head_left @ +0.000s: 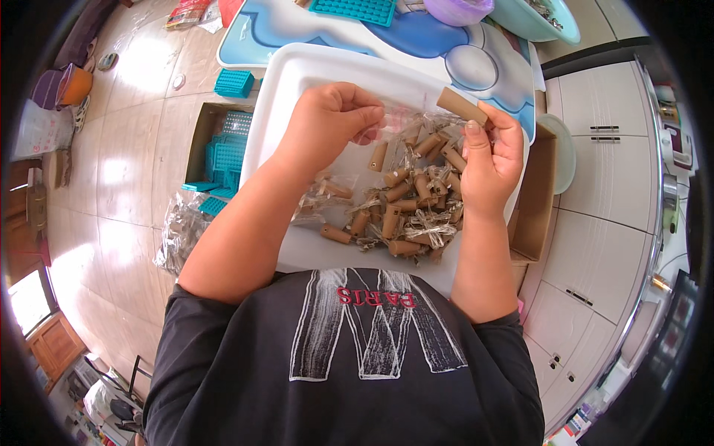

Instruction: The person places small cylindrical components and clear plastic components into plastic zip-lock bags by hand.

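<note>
My right hand point(494, 160) pinches a brown cork-like cylinder point(461, 105) between thumb and fingers, above the right side of a white tub point(279, 89). Across from it, my left hand point(338, 115) is closed in a pinch, and what it holds, if anything, is too hard to make out. A clear plastic bag with faint red print point(401, 119) lies close to its fingertips. Below both hands is a pile of brown cylinders point(420, 182) with thin silvery wire coils, several in clear wrapping. Some wrapped cylinders point(335, 189) lie apart, beside my left forearm.
The tub rests against a blue-and-white cloud-patterned table point(416, 26) holding a teal tray point(353, 9), a purple basin point(460, 9) and a pale green basin point(532, 18). On the left stand a cardboard box with teal trays point(227, 152) and a bag of clear wrapping point(184, 230). Another cardboard box point(532, 201) is at right.
</note>
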A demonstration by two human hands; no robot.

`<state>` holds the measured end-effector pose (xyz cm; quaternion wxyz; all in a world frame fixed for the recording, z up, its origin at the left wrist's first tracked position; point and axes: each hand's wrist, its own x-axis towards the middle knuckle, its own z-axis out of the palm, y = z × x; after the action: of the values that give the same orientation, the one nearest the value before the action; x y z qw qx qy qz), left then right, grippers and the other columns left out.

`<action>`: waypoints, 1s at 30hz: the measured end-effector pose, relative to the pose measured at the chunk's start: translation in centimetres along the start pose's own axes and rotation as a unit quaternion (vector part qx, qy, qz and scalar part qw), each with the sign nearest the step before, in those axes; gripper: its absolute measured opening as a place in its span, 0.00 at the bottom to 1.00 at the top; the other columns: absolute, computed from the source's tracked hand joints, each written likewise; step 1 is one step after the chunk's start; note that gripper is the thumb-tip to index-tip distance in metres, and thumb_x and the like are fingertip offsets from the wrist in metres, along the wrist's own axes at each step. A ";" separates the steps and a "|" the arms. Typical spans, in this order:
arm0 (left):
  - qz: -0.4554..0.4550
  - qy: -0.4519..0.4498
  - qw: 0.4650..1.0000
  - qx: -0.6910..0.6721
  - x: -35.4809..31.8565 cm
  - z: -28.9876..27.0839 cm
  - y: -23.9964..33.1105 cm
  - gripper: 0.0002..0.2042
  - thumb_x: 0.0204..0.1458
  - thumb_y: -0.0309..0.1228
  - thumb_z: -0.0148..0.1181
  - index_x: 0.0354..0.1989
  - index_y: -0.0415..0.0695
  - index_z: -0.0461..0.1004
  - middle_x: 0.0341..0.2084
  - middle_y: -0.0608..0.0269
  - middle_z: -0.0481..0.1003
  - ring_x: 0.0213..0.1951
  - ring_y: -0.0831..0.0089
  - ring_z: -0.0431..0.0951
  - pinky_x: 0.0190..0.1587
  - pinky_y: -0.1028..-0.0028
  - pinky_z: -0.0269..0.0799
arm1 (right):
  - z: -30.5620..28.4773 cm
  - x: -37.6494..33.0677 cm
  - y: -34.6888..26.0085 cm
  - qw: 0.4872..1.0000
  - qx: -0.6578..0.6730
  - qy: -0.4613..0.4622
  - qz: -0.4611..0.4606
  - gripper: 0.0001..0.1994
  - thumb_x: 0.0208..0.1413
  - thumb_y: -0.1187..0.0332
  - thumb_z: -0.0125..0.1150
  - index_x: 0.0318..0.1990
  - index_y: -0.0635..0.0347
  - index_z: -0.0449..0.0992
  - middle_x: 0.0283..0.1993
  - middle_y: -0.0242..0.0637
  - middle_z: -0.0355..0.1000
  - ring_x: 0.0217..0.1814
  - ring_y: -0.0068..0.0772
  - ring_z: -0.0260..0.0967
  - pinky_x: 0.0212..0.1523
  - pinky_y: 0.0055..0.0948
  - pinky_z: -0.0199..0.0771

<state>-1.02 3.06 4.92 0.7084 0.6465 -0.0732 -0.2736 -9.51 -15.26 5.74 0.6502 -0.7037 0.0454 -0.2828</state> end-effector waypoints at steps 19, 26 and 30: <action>0.095 0.004 0.992 0.085 -0.6 0.3 0.2 0.07 0.46 0.25 0.60 0.31 0.34 0.74 0.22 0.64 0.75 0.27 0.82 0.74 0.30 0.83 0.70 | 0.4 -0.3 -0.5 0.991 0.027 -0.040 0.128 0.11 0.52 0.73 0.58 0.43 0.66 0.68 0.29 0.30 0.69 0.25 0.12 0.59 0.26 0.12 0.59; 0.083 -0.039 0.990 0.106 -0.9 0.8 0.7 0.09 0.46 0.26 0.61 0.35 0.34 0.74 0.25 0.64 0.75 0.29 0.82 0.72 0.33 0.82 0.69 | -0.3 0.5 0.0 0.966 0.081 -0.104 0.220 0.10 0.51 0.74 0.58 0.41 0.66 0.70 0.29 0.30 0.69 0.24 0.12 0.58 0.24 0.12 0.58; -0.034 -0.106 0.989 0.098 -0.5 0.3 0.6 0.14 0.44 0.31 0.64 0.37 0.35 0.74 0.25 0.65 0.74 0.28 0.82 0.71 0.33 0.81 0.68 | -0.3 0.4 -0.3 0.970 0.037 -0.139 0.196 0.09 0.50 0.76 0.57 0.40 0.66 0.70 0.30 0.28 0.69 0.29 0.15 0.62 0.31 0.14 0.62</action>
<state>-1.36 3.05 5.69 0.6200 0.6825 -0.1528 -0.3557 -9.43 -15.66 6.20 0.7185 -0.6889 0.0814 -0.0503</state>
